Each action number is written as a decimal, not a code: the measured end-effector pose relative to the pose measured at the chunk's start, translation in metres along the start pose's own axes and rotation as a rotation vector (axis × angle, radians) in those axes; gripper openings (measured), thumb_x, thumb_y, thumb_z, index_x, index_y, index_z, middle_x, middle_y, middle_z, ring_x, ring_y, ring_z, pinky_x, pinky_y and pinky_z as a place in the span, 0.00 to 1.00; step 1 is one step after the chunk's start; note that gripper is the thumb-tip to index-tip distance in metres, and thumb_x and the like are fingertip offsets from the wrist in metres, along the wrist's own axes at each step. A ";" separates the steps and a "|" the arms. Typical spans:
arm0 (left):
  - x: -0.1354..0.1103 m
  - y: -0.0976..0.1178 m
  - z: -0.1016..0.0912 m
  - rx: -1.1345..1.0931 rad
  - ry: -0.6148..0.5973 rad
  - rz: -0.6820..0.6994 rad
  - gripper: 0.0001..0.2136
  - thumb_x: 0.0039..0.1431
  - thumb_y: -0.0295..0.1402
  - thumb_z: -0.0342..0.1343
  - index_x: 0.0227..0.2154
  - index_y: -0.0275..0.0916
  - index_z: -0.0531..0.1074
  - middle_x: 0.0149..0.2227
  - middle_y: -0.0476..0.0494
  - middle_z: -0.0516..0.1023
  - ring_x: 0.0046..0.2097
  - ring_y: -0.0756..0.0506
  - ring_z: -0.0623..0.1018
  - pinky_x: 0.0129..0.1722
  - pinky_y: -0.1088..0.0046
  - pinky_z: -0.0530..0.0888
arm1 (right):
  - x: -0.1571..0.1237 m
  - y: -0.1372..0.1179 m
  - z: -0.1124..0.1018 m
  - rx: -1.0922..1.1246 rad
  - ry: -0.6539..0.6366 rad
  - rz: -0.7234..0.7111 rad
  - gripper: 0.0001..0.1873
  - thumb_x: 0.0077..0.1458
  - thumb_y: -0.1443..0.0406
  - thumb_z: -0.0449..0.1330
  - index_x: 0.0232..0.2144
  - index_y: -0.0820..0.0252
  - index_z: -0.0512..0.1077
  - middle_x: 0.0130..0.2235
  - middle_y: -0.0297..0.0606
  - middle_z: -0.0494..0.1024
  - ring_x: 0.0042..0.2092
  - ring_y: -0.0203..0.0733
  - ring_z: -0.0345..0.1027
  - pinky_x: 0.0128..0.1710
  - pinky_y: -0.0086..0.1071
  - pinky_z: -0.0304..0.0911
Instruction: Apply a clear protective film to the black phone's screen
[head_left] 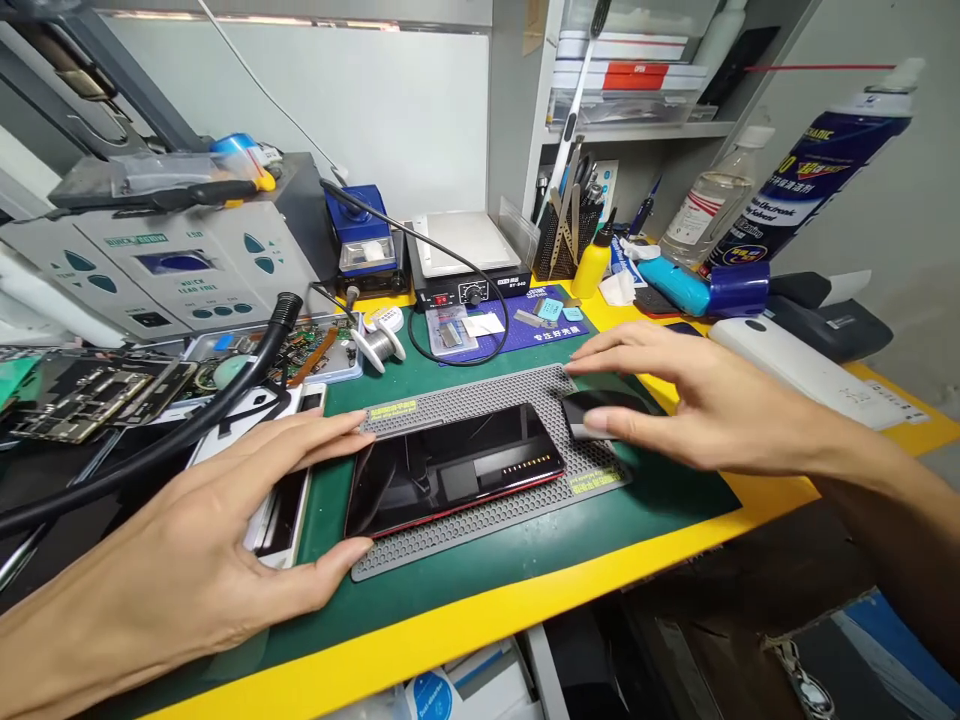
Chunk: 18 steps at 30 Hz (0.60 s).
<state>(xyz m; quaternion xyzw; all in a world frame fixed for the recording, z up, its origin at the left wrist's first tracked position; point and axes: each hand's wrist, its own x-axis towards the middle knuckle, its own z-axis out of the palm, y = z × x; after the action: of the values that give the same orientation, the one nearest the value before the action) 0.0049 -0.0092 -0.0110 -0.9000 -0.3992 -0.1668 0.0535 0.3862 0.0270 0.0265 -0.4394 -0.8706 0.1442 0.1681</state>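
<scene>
A smartphone point(450, 470) with a glossy black screen and a thin red edge lies flat on a grey perforated mat point(420, 555). At its left end is my left hand point(225, 520), thumb and fingers spread wide. Their tips are by the phone's two left corners; whether they press on it I cannot tell. My right hand point(697, 405) is to the right of the phone, fingers stretched out. Its thumb lies over the near part of a dark, rounded object point(592, 405), whose kind is unclear and which the hand partly hides.
Behind stand a grey soldering station point(180, 265), a small heating plate point(472, 250), a solder spool point(379, 345) and a yellow bottle point(592, 262). A thick black hose point(225, 405) crosses the left side over circuit boards. A spray can point(810, 180) stands at the right; yellow edging point(480, 625) borders the front.
</scene>
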 end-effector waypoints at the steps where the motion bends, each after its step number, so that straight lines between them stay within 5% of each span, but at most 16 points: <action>1: 0.002 0.000 -0.002 -0.001 -0.008 0.009 0.32 0.55 0.42 0.61 0.61 0.36 0.64 0.52 0.47 0.80 0.54 0.44 0.79 0.56 0.67 0.75 | 0.001 -0.005 0.002 0.015 -0.037 -0.036 0.30 0.55 0.54 0.67 0.58 0.55 0.71 0.58 0.44 0.73 0.58 0.53 0.67 0.57 0.43 0.64; 4: 0.006 0.001 -0.007 -0.037 -0.014 -0.038 0.30 0.54 0.41 0.60 0.60 0.38 0.65 0.52 0.46 0.81 0.52 0.44 0.81 0.55 0.68 0.77 | 0.004 -0.018 0.012 -0.015 -0.117 -0.166 0.44 0.51 0.56 0.70 0.66 0.55 0.60 0.63 0.45 0.68 0.62 0.54 0.61 0.60 0.45 0.62; 6: 0.007 0.002 -0.010 -0.075 -0.056 -0.103 0.32 0.52 0.42 0.62 0.60 0.41 0.63 0.52 0.46 0.80 0.52 0.44 0.81 0.54 0.69 0.77 | 0.001 -0.026 0.020 -0.075 -0.018 -0.221 0.41 0.52 0.58 0.69 0.65 0.59 0.62 0.61 0.49 0.70 0.60 0.56 0.61 0.59 0.49 0.62; 9: 0.005 0.003 -0.011 -0.122 -0.131 -0.253 0.35 0.50 0.42 0.63 0.61 0.46 0.60 0.54 0.48 0.79 0.53 0.43 0.80 0.55 0.68 0.76 | -0.016 -0.039 0.033 0.056 0.241 0.028 0.37 0.49 0.56 0.71 0.58 0.62 0.68 0.52 0.51 0.75 0.50 0.56 0.70 0.49 0.49 0.69; 11: 0.002 0.003 -0.009 -0.148 -0.119 -0.334 0.33 0.49 0.44 0.63 0.59 0.50 0.60 0.56 0.49 0.78 0.55 0.42 0.79 0.57 0.66 0.74 | -0.032 -0.052 0.041 0.488 0.233 0.441 0.31 0.52 0.53 0.70 0.54 0.59 0.69 0.41 0.44 0.78 0.37 0.47 0.75 0.33 0.39 0.73; 13: 0.001 0.005 -0.008 -0.177 -0.090 -0.374 0.31 0.49 0.46 0.62 0.57 0.51 0.62 0.57 0.50 0.76 0.55 0.42 0.78 0.57 0.66 0.72 | -0.045 -0.070 0.049 1.107 0.006 0.711 0.28 0.57 0.49 0.64 0.52 0.59 0.69 0.42 0.45 0.79 0.36 0.50 0.78 0.25 0.35 0.72; 15: 0.001 0.010 -0.007 -0.216 -0.062 -0.394 0.30 0.49 0.46 0.62 0.56 0.51 0.61 0.54 0.51 0.78 0.53 0.42 0.80 0.56 0.68 0.72 | -0.048 -0.092 0.057 1.572 0.008 0.870 0.26 0.54 0.52 0.68 0.48 0.61 0.70 0.48 0.49 0.79 0.44 0.54 0.79 0.36 0.38 0.76; 18: 0.002 0.024 -0.008 -0.266 -0.024 -0.487 0.32 0.48 0.45 0.60 0.56 0.50 0.59 0.47 0.51 0.81 0.49 0.41 0.81 0.53 0.65 0.73 | -0.032 -0.122 0.071 1.887 0.121 0.976 0.24 0.50 0.57 0.73 0.44 0.61 0.72 0.45 0.47 0.82 0.49 0.55 0.78 0.47 0.41 0.74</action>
<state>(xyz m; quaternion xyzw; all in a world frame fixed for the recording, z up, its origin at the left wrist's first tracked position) 0.0223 -0.0257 -0.0022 -0.7786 -0.5790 -0.2148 -0.1116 0.2870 -0.0760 0.0056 -0.4392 -0.1264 0.7904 0.4078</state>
